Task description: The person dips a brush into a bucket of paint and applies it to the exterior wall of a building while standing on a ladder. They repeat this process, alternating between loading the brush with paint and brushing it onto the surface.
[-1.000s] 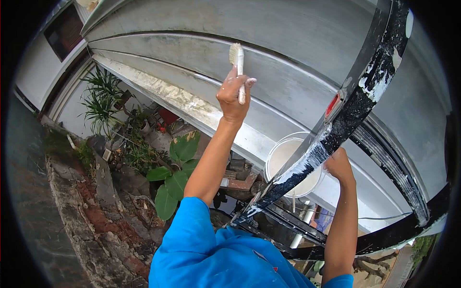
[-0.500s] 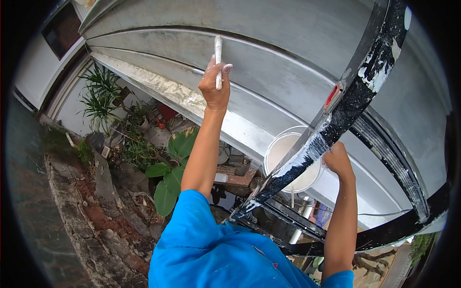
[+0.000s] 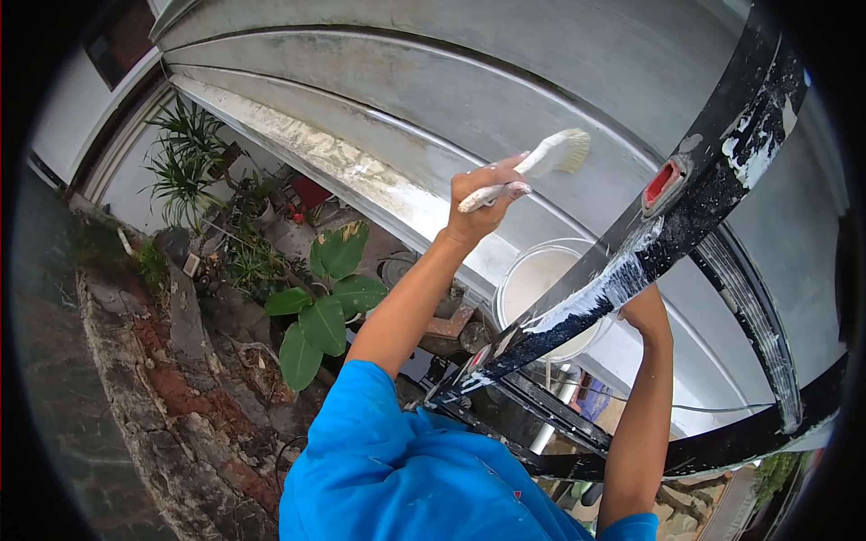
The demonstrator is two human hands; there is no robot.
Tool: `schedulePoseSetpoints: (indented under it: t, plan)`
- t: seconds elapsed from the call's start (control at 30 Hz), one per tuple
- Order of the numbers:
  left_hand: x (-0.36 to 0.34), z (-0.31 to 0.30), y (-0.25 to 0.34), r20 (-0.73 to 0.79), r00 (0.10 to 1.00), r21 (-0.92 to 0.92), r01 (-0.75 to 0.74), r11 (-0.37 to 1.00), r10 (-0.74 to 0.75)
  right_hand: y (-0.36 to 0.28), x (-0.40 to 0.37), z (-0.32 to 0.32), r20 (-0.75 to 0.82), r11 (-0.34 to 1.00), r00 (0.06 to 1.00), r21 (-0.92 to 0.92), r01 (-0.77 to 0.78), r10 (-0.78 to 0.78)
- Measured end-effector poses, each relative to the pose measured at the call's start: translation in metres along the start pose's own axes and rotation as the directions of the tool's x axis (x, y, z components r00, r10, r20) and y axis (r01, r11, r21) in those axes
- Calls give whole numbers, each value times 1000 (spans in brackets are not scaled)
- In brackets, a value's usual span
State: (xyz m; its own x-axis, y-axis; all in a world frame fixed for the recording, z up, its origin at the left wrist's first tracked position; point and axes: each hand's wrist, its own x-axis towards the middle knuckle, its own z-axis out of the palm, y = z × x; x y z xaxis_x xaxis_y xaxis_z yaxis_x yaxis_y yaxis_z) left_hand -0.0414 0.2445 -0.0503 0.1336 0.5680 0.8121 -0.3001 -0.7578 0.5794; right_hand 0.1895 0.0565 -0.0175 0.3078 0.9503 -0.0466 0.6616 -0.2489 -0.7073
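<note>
My left hand is closed around the handle of a white-coated paintbrush. Its pale bristles point up and right, close over the grey ridged wall. A white bucket of whitish paint stands on the pale ledge, below and right of the brush. My right hand is closed at the bucket's right rim, its fingers partly hidden behind the black ladder rail.
The paint-spattered black ladder crosses in front of the bucket and between my arms. A whitish ledge runs along the wall's foot. Far below lie a large-leaved plant, rough stonework and a spiky plant.
My left hand has moved right and down towards the bucket, and the brush has swung from upright to slanting right, its bristles now showing. The right hand stays at the rim, more covered by the ladder.
</note>
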Motion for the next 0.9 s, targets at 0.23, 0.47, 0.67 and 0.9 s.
schedulePoseSetpoints:
  t: [0.23,0.47,0.67,0.9]
  plan:
    - [2,-166,-101,-537,843,419,300,857,-32,9,5,8,-28,986,986,-38,160,-162]
    - [-62,-10,-50,-340,940,346,97,933,28,-1,0,2,-2,998,999,-52,40,-40]
    - [-78,12,7,-45,999,118,9,993,-4,9,-1,0,-2,993,998,-103,65,-65]
    - [-5,-118,-68,-293,945,515,27,856,147,-9,-4,0,44,1000,999,1,-24,24]
